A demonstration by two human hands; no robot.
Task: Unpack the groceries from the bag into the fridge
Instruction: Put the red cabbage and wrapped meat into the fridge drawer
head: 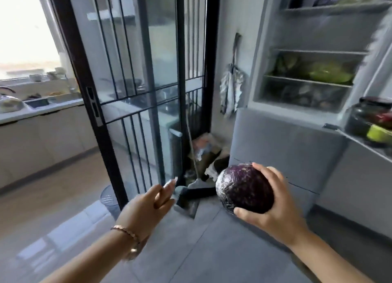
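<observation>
Nearest: left hand (pixel 146 206), low centre-left, fingers straight and loose, holding nothing. There is a rose-gold chain bracelet (pixel 126 231) on the wrist. Far left: white kitchen countertop (pixel 53 108) under a bright window, with small dishes on it too blurred to name. Next right: black-framed glass sliding door (pixel 135 70) with vertical bars and cross bars. A grey wire-mesh bin (pixel 108 198) sits on the floor at its near foot. In the corner past the door, a dark dustpan (pixel 199 190) lies on the floor with loose clutter behind it that I can't resolve. A crumpled grey cloth (pixel 231 91) hangs on the wall above that corner, just left of the fridge. The round purple cabbage wrapped in clear film (pixel 244 189) is in the air, near centre-right, in front of the fridge's lower section, not inside. The right hand (pixel 275 210) grasps it from the right, fingers over the top and one digit hooked under the near side. Grey fridge (pixel 286 144) at far right, door open. Green leafy vegetables (pixel 328 73) lie on a lower shelf. The clear drawer (pixel 303 94) beneath them has blurred contents. A dark glass jar with black lid (pixel 369 115) stands on the door shelf at the right edge.
</observation>
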